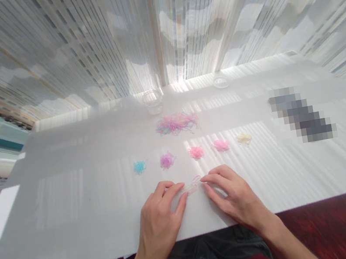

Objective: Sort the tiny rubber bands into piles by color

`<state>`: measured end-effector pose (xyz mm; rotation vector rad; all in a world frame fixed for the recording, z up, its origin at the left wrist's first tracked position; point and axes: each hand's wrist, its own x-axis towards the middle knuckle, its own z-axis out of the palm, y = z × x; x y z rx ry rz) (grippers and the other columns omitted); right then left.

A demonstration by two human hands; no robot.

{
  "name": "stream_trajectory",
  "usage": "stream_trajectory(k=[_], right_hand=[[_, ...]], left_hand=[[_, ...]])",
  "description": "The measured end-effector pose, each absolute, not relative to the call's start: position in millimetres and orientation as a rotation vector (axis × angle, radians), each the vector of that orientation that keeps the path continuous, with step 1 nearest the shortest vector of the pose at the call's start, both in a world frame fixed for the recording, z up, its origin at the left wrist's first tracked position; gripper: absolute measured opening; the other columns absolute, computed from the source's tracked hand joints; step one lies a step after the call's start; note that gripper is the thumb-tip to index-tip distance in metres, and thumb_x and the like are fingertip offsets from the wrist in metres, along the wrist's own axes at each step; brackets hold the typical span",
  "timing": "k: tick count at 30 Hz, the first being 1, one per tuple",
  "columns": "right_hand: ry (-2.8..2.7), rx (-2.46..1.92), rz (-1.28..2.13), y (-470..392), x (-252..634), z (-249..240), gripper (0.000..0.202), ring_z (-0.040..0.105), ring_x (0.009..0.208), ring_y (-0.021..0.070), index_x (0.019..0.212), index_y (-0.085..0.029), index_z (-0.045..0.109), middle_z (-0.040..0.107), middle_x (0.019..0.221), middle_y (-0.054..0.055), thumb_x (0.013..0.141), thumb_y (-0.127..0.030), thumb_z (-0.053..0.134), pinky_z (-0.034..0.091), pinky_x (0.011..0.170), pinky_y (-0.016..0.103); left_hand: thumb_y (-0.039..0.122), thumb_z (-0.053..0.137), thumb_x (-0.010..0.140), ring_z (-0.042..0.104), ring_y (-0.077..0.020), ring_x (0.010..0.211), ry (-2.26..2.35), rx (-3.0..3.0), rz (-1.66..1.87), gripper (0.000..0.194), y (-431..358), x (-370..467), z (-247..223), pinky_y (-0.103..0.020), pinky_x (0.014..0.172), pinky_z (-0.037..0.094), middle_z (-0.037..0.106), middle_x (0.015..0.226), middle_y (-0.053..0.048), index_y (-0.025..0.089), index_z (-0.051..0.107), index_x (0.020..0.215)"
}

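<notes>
A few thin, pale bands (192,186) lie on the white table between my hands. My left hand (164,208) is at their left side, thumb and forefinger apart and touching or close to the bands. At their right edge is my right hand (231,188), its forefinger tip against a pinkish band and its thumb a little apart. Beyond the hands sit small piles of bands: blue (139,167), purple (166,160), coral pink (196,152), light pink (221,145) and pale yellow (244,138). Behind them spreads a larger mixed-colour pile (177,123).
A clear round container (153,101) stands near the white table's (73,150) back edge, with a clear lid or dish (221,82) to its right. A blurred dark object (301,114) lies at the right. Striped curtains (156,30) hang behind the table.
</notes>
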<state>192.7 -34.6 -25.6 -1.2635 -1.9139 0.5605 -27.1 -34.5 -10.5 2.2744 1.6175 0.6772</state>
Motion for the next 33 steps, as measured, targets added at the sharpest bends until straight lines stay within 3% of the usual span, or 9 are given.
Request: stream_trajectory(k=[4,11,19,26,33], right_hand=[[-1.972,-1.241,0.527,-35,192,-27,0.019,0.065,0.09,0.0213,0.114,-0.022,0.067,0.065,0.097,0.007,0.1,-0.013,0.057,0.059,0.077,0.036],[-1.967,-1.25,0.53,-33,192,-29,0.014,0.065,0.09,0.0206,0.108,-0.021,0.067,0.063,0.095,0.007,0.101,-0.015,0.057,0.058,0.078,0.036],[-1.951,-1.235,0.564,-35,193,-28,0.015,0.065,0.09,0.0203,0.109,-0.023,0.067,0.064,0.095,0.006,0.101,-0.016,0.056,0.059,0.079,0.035],[-1.947,-1.169,0.592,-35,196,-26,0.02,0.067,0.093,0.0212,0.118,-0.024,0.066,0.069,0.1,0.007,0.1,-0.018,0.061,0.06,0.081,0.036],[-1.97,-1.187,0.582,-34,196,-26,0.014,0.067,0.087,0.0195,0.108,-0.022,0.069,0.069,0.094,0.006,0.101,-0.015,0.059,0.059,0.078,0.033]], left_hand=[[0.027,0.063,0.098,0.062,-0.0131,0.061,1.625,2.28,0.687,0.019,-32,-24,-12,-0.026,0.06,0.051,0.071,0.098,-0.001,0.026,0.073,0.115],[0.021,0.064,0.097,0.063,-0.0151,0.065,1.634,2.246,0.679,0.011,-35,-18,-12,-0.028,0.063,0.05,0.069,0.094,0.0,0.026,0.074,0.099],[0.022,0.049,0.105,0.063,-0.0139,0.065,1.556,2.259,0.779,0.018,-35,-14,-13,-0.026,0.061,0.05,0.07,0.097,-0.003,0.022,0.066,0.098],[0.017,0.048,0.105,0.068,-0.0152,0.074,1.328,2.353,0.844,0.015,-31,-7,-11,-0.026,0.066,0.053,0.072,0.093,-0.003,0.021,0.061,0.103],[0.014,0.051,0.104,0.071,-0.0168,0.079,1.254,2.437,0.862,0.013,-27,-6,-21,-0.027,0.072,0.054,0.074,0.097,-0.003,0.021,0.061,0.106]])
